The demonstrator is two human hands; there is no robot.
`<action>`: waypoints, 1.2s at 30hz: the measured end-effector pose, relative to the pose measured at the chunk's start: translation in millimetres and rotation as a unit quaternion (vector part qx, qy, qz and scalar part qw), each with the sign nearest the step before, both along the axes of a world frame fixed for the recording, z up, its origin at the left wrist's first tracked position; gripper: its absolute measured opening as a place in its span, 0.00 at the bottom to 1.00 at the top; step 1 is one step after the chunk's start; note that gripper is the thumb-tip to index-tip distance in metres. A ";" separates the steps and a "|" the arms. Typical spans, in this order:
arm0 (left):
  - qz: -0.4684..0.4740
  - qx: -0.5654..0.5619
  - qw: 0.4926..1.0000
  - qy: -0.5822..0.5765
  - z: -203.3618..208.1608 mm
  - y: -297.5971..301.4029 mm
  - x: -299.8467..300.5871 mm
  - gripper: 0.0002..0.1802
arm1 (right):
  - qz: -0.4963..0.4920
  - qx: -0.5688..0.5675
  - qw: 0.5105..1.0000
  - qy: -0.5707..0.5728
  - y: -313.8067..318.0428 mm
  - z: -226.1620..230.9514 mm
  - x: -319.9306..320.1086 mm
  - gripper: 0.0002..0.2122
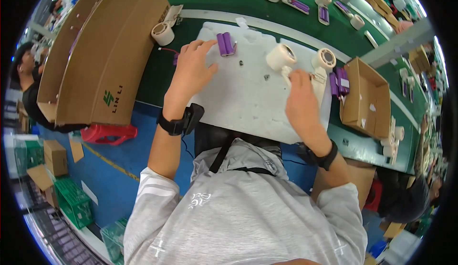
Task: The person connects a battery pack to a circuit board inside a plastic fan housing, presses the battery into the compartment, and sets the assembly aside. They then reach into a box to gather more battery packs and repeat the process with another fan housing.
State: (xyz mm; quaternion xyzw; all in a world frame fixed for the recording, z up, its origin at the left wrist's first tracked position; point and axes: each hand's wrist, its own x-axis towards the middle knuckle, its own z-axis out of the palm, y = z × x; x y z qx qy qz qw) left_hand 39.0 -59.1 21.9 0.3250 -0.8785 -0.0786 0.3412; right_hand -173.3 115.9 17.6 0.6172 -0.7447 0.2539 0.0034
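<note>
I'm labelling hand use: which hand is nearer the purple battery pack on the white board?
Left. The left hand is close by the purple battery pack, just left of it; the right hand is well off to its right.

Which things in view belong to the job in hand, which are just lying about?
Likely the job:
- white fan unit at the right hand
- purple battery pack by the left hand
- white work mat

Likely just about:
- large cardboard box
- red plastic object
- green crate
</note>
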 end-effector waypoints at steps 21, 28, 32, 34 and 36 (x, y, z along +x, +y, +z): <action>-0.145 0.253 0.938 0.187 26.6 125.2 -73.9 0.45 | 0.189 0.004 0.658 -0.728 40.7 11.6 -10.5 0.18; -0.173 0.078 0.958 0.213 -0.2 147.6 -95.3 0.28 | 0.114 -0.023 0.631 -0.767 49.8 -9.0 -26.0 0.14; -0.149 0.031 0.972 0.182 5.7 165.1 -106.7 0.25 | 0.027 -0.089 0.612 -0.786 50.1 -9.4 -31.5 0.13; -0.169 0.041 0.972 0.157 -0.7 167.8 -107.0 0.23 | -0.005 -0.111 0.570 -0.814 49.6 -9.0 -33.0 0.13; -0.177 0.051 0.973 0.139 -3.9 166.5 -100.1 0.22 | -0.018 -0.105 0.521 -0.847 49.8 -10.3 -38.1 0.13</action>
